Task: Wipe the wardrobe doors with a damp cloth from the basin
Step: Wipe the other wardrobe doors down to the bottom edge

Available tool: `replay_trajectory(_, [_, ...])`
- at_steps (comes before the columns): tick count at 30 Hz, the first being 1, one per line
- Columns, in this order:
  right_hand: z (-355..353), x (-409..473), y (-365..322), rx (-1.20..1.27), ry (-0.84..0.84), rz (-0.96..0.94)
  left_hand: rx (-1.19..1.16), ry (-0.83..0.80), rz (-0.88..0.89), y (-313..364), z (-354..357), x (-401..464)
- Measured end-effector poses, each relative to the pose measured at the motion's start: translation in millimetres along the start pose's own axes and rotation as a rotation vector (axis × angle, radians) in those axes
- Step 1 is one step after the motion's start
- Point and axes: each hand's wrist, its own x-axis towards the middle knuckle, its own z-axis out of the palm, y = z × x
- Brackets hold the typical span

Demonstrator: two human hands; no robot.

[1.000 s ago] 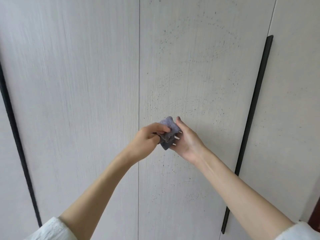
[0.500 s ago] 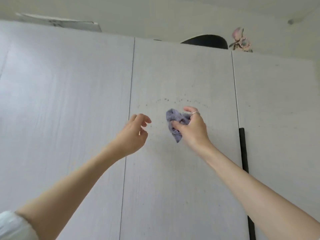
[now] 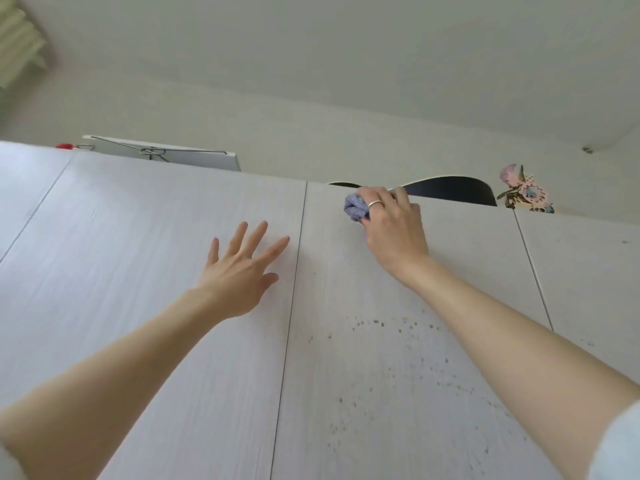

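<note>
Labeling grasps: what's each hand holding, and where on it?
Right hand grips the bunched purple cloth, fingers curled over its right side, near the door's top edge. Left hand holds nothing, fingers spread.

A: How is the light?

B: Soft, even daylight, no glare. The ceiling [image 3: 346,64] reads greyish-green, and the wardrobe doors [image 3: 138,271] are bright, palest left of the middle seam.

A: Shadows?

B: Only faint ones, beside the left hand [image 3: 239,271] on the doors.

A: Sharpness?

B: Mildly soft all over. The wide lens splays the door seams outward, and the sleeve [image 3: 620,445], below and right of the doors' speckles, is blurred.
</note>
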Motion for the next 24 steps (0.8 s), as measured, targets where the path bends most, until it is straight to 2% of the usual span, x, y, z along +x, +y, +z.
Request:
replay_trajectory(2, [10, 29, -6, -0.055, 0.028, -0.050, 0.027, -0.020, 0.004, -7, 5, 7])
replay_trajectory(4, [20, 61, -11, -0.029, 0.037, 0.022, 0.040, -0.012, 0.006, -12, 13, 9])
replay_trajectory(9, [46, 90, -34, 0.242, -0.101, 0.110, 0.013, 0.025, 0.007, -19, 17, 15])
replay_trajectory(12, [49, 71, -38, 0.317, -0.086, 0.073, -0.004, 0.032, 0.006, -18, 18, 14])
replay_trajectory(15, [39, 26, -41, 0.395, -0.105, -0.143, -0.017, 0.036, 0.002, -20, 18, 13])
replay_trajectory(17, [31, -11, -41, 0.454, -0.171, -0.362, -0.026, 0.027, -0.004, -19, 17, 14])
replay_trajectory(19, [26, -18, -27, 0.429, -0.240, -0.474, -0.038, 0.017, -0.007, -18, 18, 13])
replay_trajectory(21, [25, 8, -9, 0.350, -0.218, -0.356, -0.047, 0.013, -0.013, -18, 19, 11])
replay_trajectory(24, [32, 55, 18, 0.324, -0.114, 0.048, -0.067, 0.007, -0.026, -16, 20, 12])
